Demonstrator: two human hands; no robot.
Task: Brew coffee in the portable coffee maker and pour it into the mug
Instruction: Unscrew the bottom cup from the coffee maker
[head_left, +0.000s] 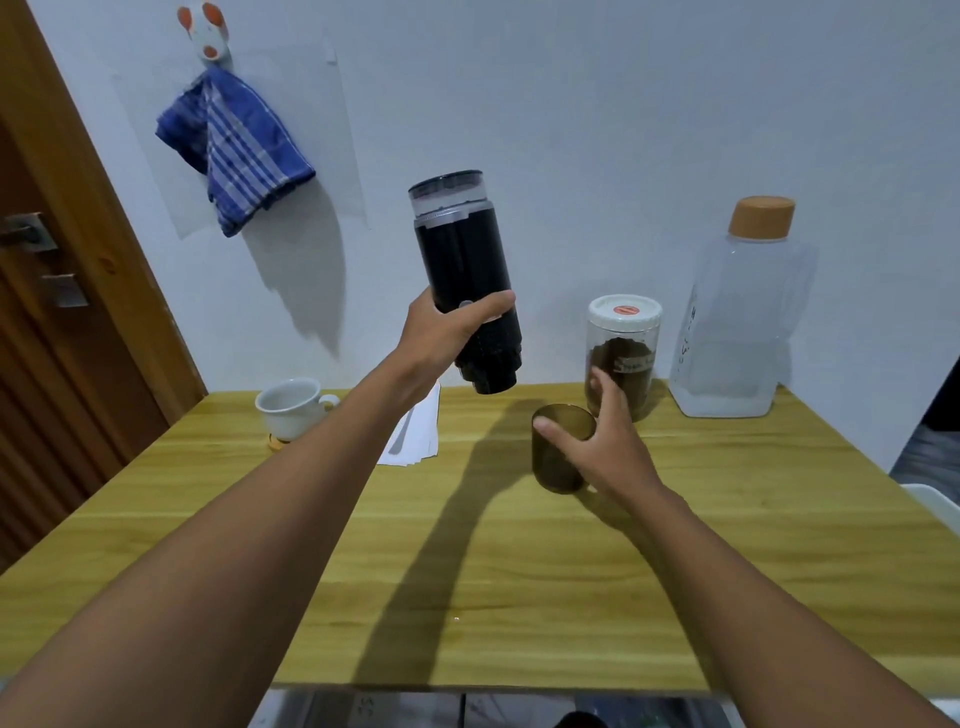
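My left hand (441, 338) grips the black cylindrical coffee maker (462, 270) around its lower half and holds it in the air above the table, slightly tilted, its clear-lidded top up. Below and to the right, my right hand (602, 447) holds a smoky brown translucent cup (558, 457), fingers and thumb curled round its rim; the cup stands on or just above the wooden table (493, 561). A white mug (291, 405) sits on a small coaster at the back left of the table.
A jar of ground coffee (623, 343) with a white lid stands behind my right hand. A clear water bottle (737, 322) with a tan cap is at the back right. White paper sheets (415, 431) lie near the wall. A blue towel (234, 150) hangs on the wall.
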